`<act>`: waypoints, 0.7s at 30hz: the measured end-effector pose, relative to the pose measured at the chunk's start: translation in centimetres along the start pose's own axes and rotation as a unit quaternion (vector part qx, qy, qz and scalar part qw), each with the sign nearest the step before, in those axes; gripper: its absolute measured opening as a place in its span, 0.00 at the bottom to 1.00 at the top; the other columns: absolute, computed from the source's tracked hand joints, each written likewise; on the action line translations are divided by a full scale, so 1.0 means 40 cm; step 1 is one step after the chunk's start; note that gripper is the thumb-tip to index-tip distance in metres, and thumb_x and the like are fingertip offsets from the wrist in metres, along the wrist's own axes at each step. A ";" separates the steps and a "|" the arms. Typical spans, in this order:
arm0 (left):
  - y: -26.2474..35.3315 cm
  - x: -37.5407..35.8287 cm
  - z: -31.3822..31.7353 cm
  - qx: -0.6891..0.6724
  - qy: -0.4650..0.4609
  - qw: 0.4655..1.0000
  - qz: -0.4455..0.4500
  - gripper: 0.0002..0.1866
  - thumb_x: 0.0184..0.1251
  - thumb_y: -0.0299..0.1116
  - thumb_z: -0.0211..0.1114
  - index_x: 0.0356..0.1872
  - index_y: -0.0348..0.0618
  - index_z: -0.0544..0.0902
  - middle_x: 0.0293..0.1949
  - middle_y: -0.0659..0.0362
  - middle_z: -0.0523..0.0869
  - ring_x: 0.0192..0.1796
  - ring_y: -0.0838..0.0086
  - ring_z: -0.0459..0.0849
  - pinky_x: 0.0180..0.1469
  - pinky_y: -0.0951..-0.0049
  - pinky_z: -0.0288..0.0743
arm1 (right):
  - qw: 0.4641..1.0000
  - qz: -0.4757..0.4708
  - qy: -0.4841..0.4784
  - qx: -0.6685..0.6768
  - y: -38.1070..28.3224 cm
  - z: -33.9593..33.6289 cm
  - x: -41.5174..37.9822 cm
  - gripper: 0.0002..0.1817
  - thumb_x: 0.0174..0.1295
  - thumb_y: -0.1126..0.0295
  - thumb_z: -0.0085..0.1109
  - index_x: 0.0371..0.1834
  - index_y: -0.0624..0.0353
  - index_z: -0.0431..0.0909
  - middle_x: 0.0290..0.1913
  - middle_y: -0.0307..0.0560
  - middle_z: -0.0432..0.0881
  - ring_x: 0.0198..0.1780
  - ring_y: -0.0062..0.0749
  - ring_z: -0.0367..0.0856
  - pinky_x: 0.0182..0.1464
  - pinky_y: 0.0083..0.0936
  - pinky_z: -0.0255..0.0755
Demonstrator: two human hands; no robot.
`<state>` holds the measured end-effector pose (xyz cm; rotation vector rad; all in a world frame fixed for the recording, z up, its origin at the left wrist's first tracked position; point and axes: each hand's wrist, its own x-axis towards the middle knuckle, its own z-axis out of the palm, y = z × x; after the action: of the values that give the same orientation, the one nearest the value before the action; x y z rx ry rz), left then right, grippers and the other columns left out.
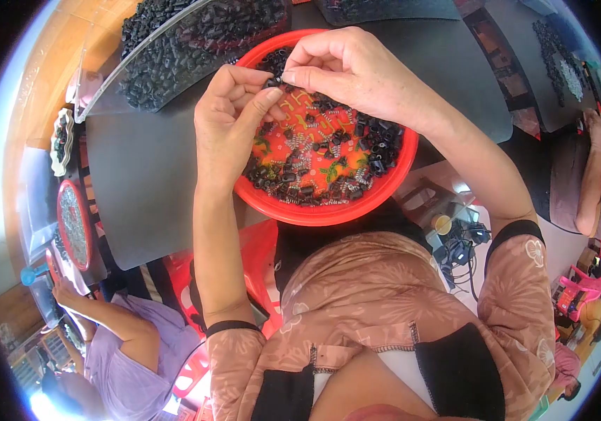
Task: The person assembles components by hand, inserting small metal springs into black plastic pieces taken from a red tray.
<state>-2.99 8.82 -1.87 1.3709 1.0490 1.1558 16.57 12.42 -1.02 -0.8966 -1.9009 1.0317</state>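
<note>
My left hand (229,112) and my right hand (342,69) meet above the far left part of a round red basin (328,214). Between the left thumb and fingers is a small black plastic piece (271,83). My right thumb and forefinger are pinched together right beside it; what they grip is too small to make out. Inside the basin lie many small black plastic pieces (382,144), heaped mostly along the right side. Small metal springs (307,153) are scattered among them over the patterned bottom.
Under the basin is a dark table (143,175). A clear bin (174,67) of black pieces stands at the back left. Another red basin (74,224) sits at far left, near a person in purple (132,344). A second person's arm (591,175) shows at right.
</note>
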 end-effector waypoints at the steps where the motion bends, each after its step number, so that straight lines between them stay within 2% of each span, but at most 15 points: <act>1: -0.001 0.000 -0.001 0.002 -0.002 1.000 0.004 0.08 0.64 0.20 0.65 0.42 0.35 0.77 0.30 0.58 0.85 0.30 0.80 0.83 0.35 0.81 0.76 | 1.000 -0.012 0.001 -0.015 -0.001 0.002 0.001 0.09 0.57 0.68 0.63 0.32 0.65 0.84 0.26 0.50 0.85 0.28 0.32 0.85 0.34 0.27 0.76; 6: 0.003 -0.002 0.001 0.029 -0.007 1.000 0.004 0.06 0.64 0.19 0.65 0.39 0.35 0.78 0.29 0.58 0.85 0.30 0.80 0.83 0.36 0.82 0.77 | 0.995 -0.029 -0.006 -0.095 -0.029 -0.007 0.005 0.07 0.53 0.72 0.62 0.29 0.64 0.84 0.26 0.53 0.85 0.28 0.40 0.86 0.34 0.32 0.78; 9: 0.000 -0.003 0.007 0.037 -0.005 0.999 0.000 0.06 0.63 0.19 0.65 0.39 0.34 0.78 0.29 0.58 0.85 0.30 0.80 0.83 0.36 0.82 0.77 | 0.992 -0.007 -0.032 -0.126 -0.059 -0.010 0.009 0.06 0.53 0.72 0.62 0.28 0.64 0.84 0.25 0.54 0.84 0.28 0.42 0.86 0.34 0.32 0.77; 12: -0.005 0.000 0.007 0.049 -0.002 0.999 0.004 0.06 0.63 0.18 0.65 0.39 0.34 0.78 0.29 0.58 0.86 0.30 0.80 0.83 0.36 0.82 0.77 | 0.984 -0.037 -0.028 -0.173 -0.059 -0.004 0.012 0.06 0.54 0.71 0.63 0.27 0.63 0.84 0.23 0.54 0.83 0.28 0.43 0.85 0.33 0.33 0.77; 15: 0.002 -0.003 -0.001 0.034 -0.011 0.999 -0.005 0.06 0.63 0.18 0.65 0.39 0.35 0.78 0.30 0.57 0.86 0.30 0.79 0.84 0.35 0.81 0.78 | 0.987 -0.015 -0.047 -0.152 -0.059 -0.009 0.025 0.08 0.55 0.68 0.65 0.27 0.64 0.84 0.24 0.54 0.84 0.28 0.38 0.85 0.34 0.30 0.77; 18: 0.005 -0.005 -0.008 -0.031 -0.048 0.998 -0.008 0.06 0.63 0.18 0.65 0.39 0.36 0.78 0.32 0.55 0.86 0.30 0.78 0.84 0.34 0.80 0.78 | 0.992 0.028 -0.119 -0.024 -0.038 -0.034 0.038 0.10 0.56 0.66 0.66 0.28 0.63 0.85 0.25 0.52 0.84 0.30 0.31 0.86 0.37 0.28 0.76; 21: 0.002 -0.008 -0.014 -0.091 -0.102 0.991 0.007 0.07 0.63 0.18 0.65 0.39 0.37 0.78 0.33 0.53 0.87 0.30 0.78 0.83 0.33 0.79 0.78 | 0.955 0.196 -0.216 0.047 -0.062 -0.066 0.060 0.10 0.55 0.74 0.67 0.36 0.69 0.78 0.31 0.53 0.80 0.30 0.40 0.80 0.31 0.30 0.71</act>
<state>-3.58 8.57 -1.81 1.3224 0.7712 1.0679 17.25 14.29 2.83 -1.0872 -2.0434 1.6550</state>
